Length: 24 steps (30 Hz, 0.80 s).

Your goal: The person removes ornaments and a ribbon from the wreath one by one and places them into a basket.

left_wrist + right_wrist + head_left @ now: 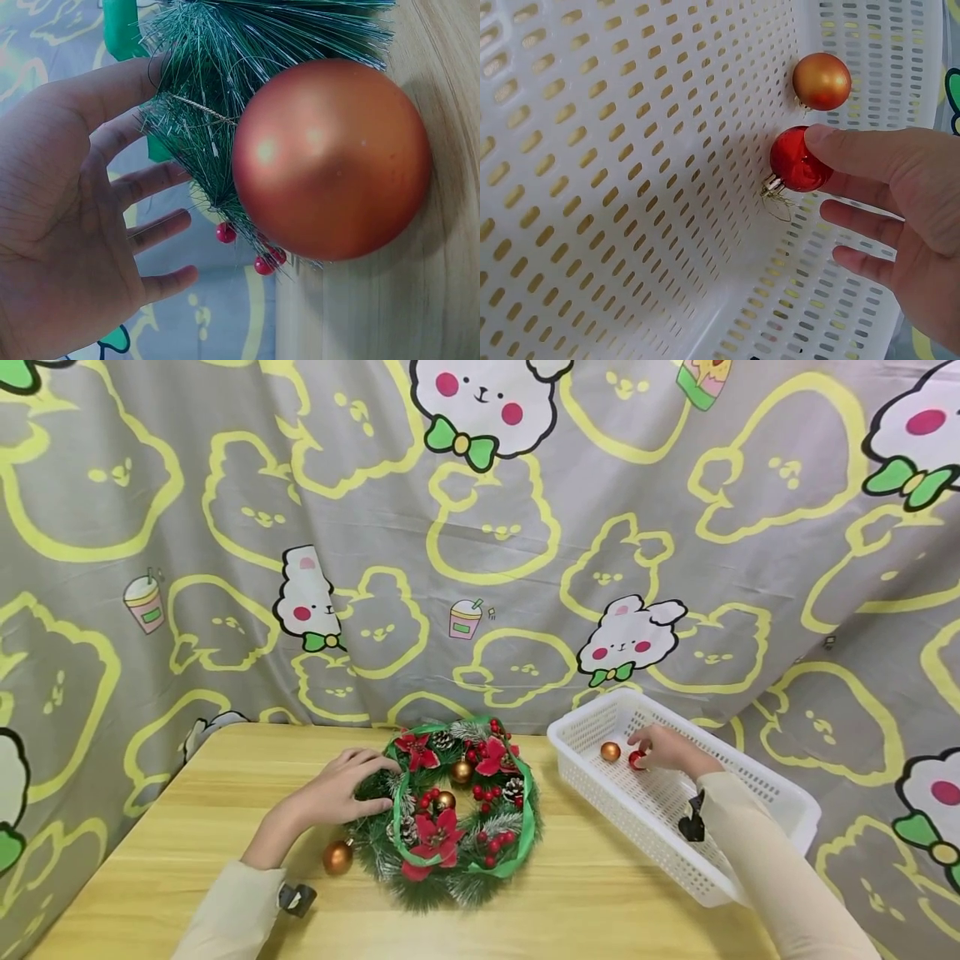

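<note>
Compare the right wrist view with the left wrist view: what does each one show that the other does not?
Only the right wrist view shows the white perforated plastic basket, a shiny red ball ornament pinched by the right hand, and a small matte gold ball. Only the left wrist view shows the green pine wreath, a large matte copper ball and the open left hand. Both show a hand beside round ornaments.

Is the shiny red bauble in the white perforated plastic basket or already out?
In. The shiny red bauble lies on the white perforated plastic basket floor, pinched by the right hand.
</note>
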Each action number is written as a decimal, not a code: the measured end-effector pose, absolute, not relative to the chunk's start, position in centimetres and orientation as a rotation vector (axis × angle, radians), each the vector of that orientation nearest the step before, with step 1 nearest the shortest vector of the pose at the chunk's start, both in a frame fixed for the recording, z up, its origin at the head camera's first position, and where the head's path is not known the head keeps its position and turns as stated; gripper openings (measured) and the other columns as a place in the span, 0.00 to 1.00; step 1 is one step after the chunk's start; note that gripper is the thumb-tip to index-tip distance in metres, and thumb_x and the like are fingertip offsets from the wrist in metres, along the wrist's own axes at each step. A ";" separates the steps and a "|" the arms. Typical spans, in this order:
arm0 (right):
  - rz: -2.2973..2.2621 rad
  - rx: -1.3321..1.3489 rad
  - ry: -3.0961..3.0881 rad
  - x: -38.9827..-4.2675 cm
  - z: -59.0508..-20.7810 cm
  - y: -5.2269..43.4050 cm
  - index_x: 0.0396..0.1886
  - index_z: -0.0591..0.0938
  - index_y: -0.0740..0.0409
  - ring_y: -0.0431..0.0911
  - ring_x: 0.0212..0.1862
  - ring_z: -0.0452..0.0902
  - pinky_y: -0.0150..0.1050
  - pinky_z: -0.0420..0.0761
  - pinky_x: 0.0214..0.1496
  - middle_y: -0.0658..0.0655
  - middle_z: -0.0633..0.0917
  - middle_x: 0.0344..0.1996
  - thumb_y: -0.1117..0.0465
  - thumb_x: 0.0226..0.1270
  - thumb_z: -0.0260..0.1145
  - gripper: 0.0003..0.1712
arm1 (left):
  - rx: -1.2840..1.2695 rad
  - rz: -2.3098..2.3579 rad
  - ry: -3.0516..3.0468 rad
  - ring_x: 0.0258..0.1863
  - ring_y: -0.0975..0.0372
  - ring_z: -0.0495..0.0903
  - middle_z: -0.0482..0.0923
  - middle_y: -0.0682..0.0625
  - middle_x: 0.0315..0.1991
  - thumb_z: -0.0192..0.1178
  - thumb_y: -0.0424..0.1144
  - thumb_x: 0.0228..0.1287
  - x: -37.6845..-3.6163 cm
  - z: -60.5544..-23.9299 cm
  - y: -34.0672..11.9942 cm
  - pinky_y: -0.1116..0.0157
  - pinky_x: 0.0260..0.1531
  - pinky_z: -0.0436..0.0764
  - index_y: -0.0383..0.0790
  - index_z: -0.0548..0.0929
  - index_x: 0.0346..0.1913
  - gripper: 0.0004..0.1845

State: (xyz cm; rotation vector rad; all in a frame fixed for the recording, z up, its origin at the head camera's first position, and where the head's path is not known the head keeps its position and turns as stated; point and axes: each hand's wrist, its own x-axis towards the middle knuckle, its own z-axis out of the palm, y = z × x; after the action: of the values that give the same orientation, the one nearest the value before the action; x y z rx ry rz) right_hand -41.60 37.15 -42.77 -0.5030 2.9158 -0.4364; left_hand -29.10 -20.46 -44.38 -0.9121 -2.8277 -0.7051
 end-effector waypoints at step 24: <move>-0.475 -0.739 3.037 -41.4 -38.8 34.5 0.56 0.83 0.71 0.67 0.54 0.81 0.60 0.81 0.56 0.72 0.86 0.50 0.65 0.64 0.72 0.22 | -0.919 -0.711 -2.833 0.68 0.37 0.66 0.74 0.42 0.65 0.65 0.54 0.69 -29.0 -44.2 -20.4 0.31 0.63 0.64 0.50 0.78 0.64 0.25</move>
State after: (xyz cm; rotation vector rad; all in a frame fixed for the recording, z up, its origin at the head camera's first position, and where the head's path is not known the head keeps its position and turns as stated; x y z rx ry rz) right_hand -41.42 34.48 -38.78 -0.7389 3.0370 -0.4750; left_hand -29.02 -20.43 -44.23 -0.9190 -2.8327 -0.7107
